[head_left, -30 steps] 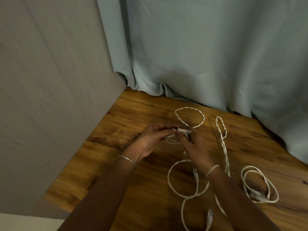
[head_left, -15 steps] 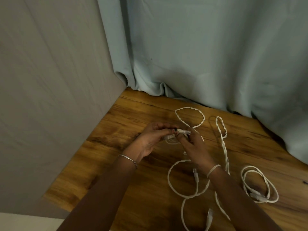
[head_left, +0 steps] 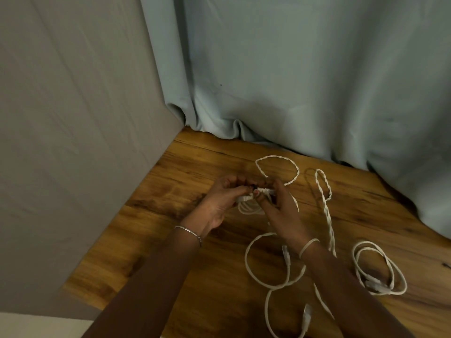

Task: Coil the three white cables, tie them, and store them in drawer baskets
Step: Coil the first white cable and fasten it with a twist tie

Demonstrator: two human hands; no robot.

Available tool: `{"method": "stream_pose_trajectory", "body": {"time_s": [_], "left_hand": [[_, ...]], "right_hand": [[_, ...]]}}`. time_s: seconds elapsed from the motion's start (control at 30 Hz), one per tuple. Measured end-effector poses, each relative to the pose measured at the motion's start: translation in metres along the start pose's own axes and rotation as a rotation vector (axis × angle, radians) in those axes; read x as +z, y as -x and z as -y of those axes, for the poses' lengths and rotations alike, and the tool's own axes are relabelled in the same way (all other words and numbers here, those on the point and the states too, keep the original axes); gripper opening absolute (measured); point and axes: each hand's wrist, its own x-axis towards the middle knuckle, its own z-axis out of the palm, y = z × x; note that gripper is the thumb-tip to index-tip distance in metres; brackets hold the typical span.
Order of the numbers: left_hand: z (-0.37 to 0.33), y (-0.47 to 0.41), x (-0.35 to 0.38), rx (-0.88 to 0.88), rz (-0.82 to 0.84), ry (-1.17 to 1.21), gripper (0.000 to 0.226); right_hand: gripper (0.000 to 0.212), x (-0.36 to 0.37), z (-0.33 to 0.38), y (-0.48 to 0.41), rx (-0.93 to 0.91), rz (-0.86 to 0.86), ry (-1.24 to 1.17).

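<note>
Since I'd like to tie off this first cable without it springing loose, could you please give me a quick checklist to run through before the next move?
1. Both hands on the small coil: ok, left hand and right hand pinch it together.
2. Plug end under control: ok, held at the right fingertips.
3. Coil fully gathered: cannot tell, fingers hide most of it.
4. Tie ready: ok, a band sits on the right wrist.
5. Other cables clear of the grip: not ok, the twisted cable and the loose cable run under the right arm.
6. Drawer baskets within reach: cannot tell, none in view.
</note>
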Motion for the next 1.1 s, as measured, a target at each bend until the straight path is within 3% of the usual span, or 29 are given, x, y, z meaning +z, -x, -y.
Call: {"method": "stream_pose_trajectory", "body": {"time_s": [0.2,0.47,0.77,0.93,1.1], "left_hand": [[0.003,0.004,-0.002,0.070,0.115,-0.065,0.032],[0.006,0.009,0.014,0.324,-0.013,-0.360,0.035],[0.005,0.015,0.008,0.376,-0.087,-0.369,0.026],[0.006,0.021,0.007,0.381,-0.069,-0.341,0.031],[0.007,0.029,0.002,0.338,-0.049,-0.333,0.030]], "right_hand": [[0.009,0.002,-0.003,-0.006,0.137,-0.099,-0.026],[0.012,0.007,0.009,-0.012,0.176,-0.245,0.035],[0.012,-0.001,0.010,-0.007,0.132,-0.095,-0.104],[0.011,-0.003,0.012,0.000,0.112,-0.042,-0.042],[0.023,-0.011,0.012,0.013,0.097,0.051,-0.025]]}}
